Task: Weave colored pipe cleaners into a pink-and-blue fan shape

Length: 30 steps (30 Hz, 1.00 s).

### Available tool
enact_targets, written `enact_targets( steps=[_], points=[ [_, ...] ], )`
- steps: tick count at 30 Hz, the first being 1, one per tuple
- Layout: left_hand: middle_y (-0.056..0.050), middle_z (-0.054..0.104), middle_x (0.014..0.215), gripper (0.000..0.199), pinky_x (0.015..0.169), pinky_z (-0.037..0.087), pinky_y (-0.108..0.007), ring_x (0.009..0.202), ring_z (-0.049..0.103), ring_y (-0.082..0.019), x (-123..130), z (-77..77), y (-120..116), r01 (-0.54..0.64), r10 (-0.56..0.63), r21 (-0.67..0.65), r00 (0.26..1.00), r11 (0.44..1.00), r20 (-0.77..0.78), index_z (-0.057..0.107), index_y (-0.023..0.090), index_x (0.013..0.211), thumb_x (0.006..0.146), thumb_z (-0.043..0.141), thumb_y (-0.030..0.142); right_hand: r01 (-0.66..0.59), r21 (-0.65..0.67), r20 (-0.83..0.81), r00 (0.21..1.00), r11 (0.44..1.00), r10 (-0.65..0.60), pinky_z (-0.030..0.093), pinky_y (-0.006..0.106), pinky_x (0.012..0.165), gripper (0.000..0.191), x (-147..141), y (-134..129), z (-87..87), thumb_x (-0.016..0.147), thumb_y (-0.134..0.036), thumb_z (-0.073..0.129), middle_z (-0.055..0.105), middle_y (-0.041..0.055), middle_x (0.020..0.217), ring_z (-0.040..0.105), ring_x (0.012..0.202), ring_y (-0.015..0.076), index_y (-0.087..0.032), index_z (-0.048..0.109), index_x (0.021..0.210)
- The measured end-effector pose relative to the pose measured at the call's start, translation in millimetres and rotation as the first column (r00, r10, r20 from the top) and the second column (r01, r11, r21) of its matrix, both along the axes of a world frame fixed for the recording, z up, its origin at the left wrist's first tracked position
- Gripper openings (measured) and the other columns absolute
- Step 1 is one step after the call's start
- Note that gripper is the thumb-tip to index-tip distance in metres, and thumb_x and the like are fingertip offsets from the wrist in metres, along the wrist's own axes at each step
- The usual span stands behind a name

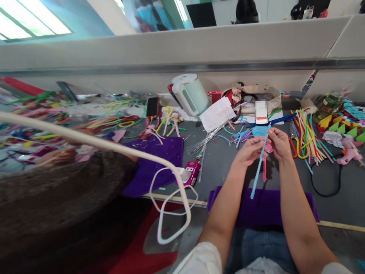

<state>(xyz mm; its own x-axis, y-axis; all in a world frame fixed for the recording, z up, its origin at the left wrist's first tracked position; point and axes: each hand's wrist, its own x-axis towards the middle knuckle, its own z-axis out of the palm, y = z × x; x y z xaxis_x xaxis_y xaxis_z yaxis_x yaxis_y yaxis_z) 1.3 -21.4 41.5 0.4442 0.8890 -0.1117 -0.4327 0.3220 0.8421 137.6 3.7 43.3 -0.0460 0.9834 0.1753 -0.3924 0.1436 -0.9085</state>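
Note:
My left hand [251, 150] and my right hand [279, 144] come together over the table, fingers closed in a pinch. Between them is a light blue pipe cleaner [258, 171], whose long end slants down toward me. A pink pipe cleaner [264, 170] hangs beside it, and a bit of pink shows between the hands; how the two colours join is hidden by my fingers. Just beyond my fingertips is a light blue fuzzy piece [260, 131]. A lit phone [261, 113] stands behind that.
To the right lies a bundle of coloured pipe cleaners [306, 137] and a looped black cord [326, 194]. A pale green kettle [191, 95], a paper sheet [217, 114] and thin wires [207, 139] are farther back. A purple cloth [256, 207] covers the near edge. Another person sits at left.

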Motion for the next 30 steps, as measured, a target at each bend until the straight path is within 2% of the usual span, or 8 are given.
enact_targets(
  steps=[5,10,12,15,17,20,24,30],
  points=[
    [0.001,0.062,0.063,0.043,0.048,0.046,-0.022,0.047,0.059,-0.010,4.6,-9.0,3.3,-0.001,0.001,0.008,1.000,1.000,0.002,0.056,0.014,0.076,0.059,0.086,0.039,-0.046,-0.059,0.034,0.998,0.997,0.049,0.031,0.021,0.045,0.037,5.8,4.6,-9.6,0.064,-0.048,0.081,0.051,-0.0055,0.056,0.040,0.047,0.0060,-0.017,0.060,0.068],
    [0.001,0.060,0.060,0.031,0.050,0.044,-0.025,0.051,0.062,-0.015,8.7,-12.6,6.6,-0.094,0.151,0.174,0.924,0.980,-0.352,0.051,0.016,0.071,0.069,0.076,0.035,0.039,-0.022,0.287,0.958,0.999,-0.031,0.034,0.023,0.052,0.034,19.3,13.2,-20.5,0.066,-0.047,0.078,0.057,-0.0030,0.058,0.043,0.052,0.0079,-0.015,0.067,0.071],
    [0.000,0.058,0.058,0.021,0.056,0.045,-0.027,0.058,0.063,-0.016,12.2,-11.5,9.0,-0.115,0.296,0.332,0.765,0.936,-0.571,0.052,0.017,0.068,0.076,0.068,0.029,0.107,0.031,0.396,0.912,0.994,-0.110,0.036,0.025,0.056,0.033,20.9,16.9,-23.9,0.067,-0.047,0.076,0.058,-0.0017,0.059,0.046,0.055,0.0099,-0.014,0.068,0.070],
    [-0.004,0.065,0.069,0.013,0.073,0.047,-0.032,0.076,0.064,-0.021,19.3,-5.9,12.7,-0.028,0.535,0.570,0.389,0.821,-0.750,0.058,0.018,0.067,0.079,0.064,0.022,0.211,0.154,0.507,0.822,0.965,-0.260,0.038,0.028,0.060,0.032,19.7,21.2,-27.9,0.072,-0.046,0.070,0.059,-0.0004,0.059,0.049,0.058,0.0126,-0.015,0.067,0.069],
    [-0.006,0.068,0.077,0.011,0.077,0.047,-0.034,0.082,0.064,-0.022,22.6,-0.2,11.4,0.013,0.587,0.619,0.304,0.785,-0.751,0.063,0.018,0.075,0.083,0.061,0.025,0.276,0.224,0.497,0.792,0.935,-0.353,0.039,0.028,0.059,0.030,18.5,23.0,-29.6,0.074,-0.045,0.067,0.060,-0.0001,0.061,0.049,0.058,0.0129,-0.015,0.067,0.072],
    [-0.008,0.069,0.099,0.015,0.084,0.046,-0.034,0.093,0.063,-0.023,21.3,6.8,-6.0,-0.065,0.670,0.684,0.287,0.726,-0.684,0.066,0.019,0.097,0.088,0.058,0.028,0.352,0.185,0.295,0.871,0.918,-0.394,0.037,0.026,0.054,0.029,19.5,26.3,-31.6,0.073,-0.045,0.068,0.056,-0.0025,0.060,0.045,0.054,0.0104,-0.017,0.063,0.073],
    [-0.009,0.063,0.118,0.027,0.090,0.045,-0.031,0.107,0.059,-0.021,13.4,-3.0,-60.0,-0.105,0.776,0.778,0.234,0.619,-0.586,0.059,0.022,0.116,0.091,0.055,0.029,0.331,-0.076,-0.174,0.925,0.941,-0.339,0.034,0.022,0.047,0.031,28.3,35.7,-33.5,0.069,-0.042,0.073,0.042,-0.0085,0.052,0.039,0.046,0.0072,-0.020,0.051,0.067],
    [-0.006,0.063,0.103,0.021,0.086,0.046,-0.030,0.097,0.060,-0.019,14.8,-55.5,-113.8,0.008,0.627,0.633,0.128,0.774,-0.769,0.060,0.022,0.105,0.095,0.048,0.035,0.096,-0.104,-0.567,0.812,0.990,-0.138,0.036,0.020,0.044,0.028,46.6,41.4,-29.1,0.082,-0.029,0.065,0.034,-0.0093,0.052,0.033,0.044,0.0065,-0.022,0.043,0.065]
  ],
)
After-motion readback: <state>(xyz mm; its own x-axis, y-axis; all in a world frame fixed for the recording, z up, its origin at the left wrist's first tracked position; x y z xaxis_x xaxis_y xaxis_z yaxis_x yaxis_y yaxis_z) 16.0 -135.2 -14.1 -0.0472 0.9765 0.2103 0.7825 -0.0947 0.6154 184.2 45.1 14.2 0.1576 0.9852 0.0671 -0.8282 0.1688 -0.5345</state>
